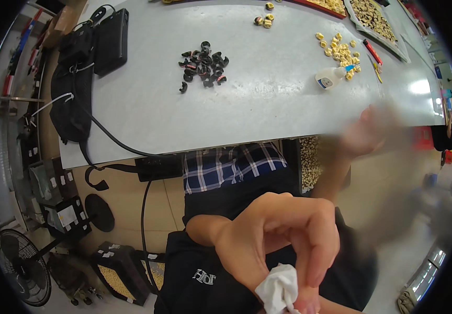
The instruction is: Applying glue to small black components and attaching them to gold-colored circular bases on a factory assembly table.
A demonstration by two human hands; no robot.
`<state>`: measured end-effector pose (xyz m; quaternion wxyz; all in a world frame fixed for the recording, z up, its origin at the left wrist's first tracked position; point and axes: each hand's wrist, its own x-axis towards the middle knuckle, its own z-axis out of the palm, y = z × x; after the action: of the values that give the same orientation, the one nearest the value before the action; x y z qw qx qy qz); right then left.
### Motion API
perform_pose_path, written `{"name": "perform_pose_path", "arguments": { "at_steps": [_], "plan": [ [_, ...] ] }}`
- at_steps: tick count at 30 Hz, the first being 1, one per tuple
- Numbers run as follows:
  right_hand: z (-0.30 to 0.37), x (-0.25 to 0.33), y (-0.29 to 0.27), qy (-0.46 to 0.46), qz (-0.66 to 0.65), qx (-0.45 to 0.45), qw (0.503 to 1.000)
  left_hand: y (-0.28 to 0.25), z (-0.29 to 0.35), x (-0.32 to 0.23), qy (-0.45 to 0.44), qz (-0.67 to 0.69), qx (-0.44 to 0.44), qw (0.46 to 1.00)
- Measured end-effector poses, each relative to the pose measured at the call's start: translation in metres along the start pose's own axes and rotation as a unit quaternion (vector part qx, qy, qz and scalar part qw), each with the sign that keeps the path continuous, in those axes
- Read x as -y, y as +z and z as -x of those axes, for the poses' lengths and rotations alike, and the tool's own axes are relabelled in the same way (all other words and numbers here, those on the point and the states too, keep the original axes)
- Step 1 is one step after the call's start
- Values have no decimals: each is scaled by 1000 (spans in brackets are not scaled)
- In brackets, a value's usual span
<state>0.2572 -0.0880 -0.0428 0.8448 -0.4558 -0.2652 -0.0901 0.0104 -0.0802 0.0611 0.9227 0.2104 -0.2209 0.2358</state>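
Observation:
My left hand (pixel 281 230) is raised close to the camera, fingers curled, with a crumpled white tissue (pixel 280 287) in its grip. Some skin at the lower edge beside the tissue is cut off and hard to make out. My right hand (pixel 364 133) is at the table's front edge on the right; a smear blurs it, so its fingers cannot be read. Beyond it, on the grey table (pixel 153 115), a squeeze bottle (pixel 329 77) with a blue tip stands beside a scatter of small yellow pieces (pixel 339 49). Farther left lies a pile of small black curved pieces (pixel 204 66).
A red-handled tool (pixel 372 52) and a thin yellow tool (pixel 377 73) lie right of the bottle. Trays of small pieces (pixel 375 21) stand at the far right. A black case (pixel 111 42) and cables occupy the left end. A fan (pixel 22 267) stands lower left, near black bins (pixel 116 272).

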Motion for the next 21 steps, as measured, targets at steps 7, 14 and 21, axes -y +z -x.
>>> {"name": "perform_pose_path", "arguments": {
  "at_steps": [7,14,21],
  "plan": [
    [1,0,2,-2,105,-6,994,-5,0,-13,8,-125,30,992],
    [-3,6,-1,2,117,-3,993,-35,-5,1,104,-83,-40,990],
    [2,3,-1,36,70,3,997,-2,-10,20,146,66,-174,972]
  ]
}}
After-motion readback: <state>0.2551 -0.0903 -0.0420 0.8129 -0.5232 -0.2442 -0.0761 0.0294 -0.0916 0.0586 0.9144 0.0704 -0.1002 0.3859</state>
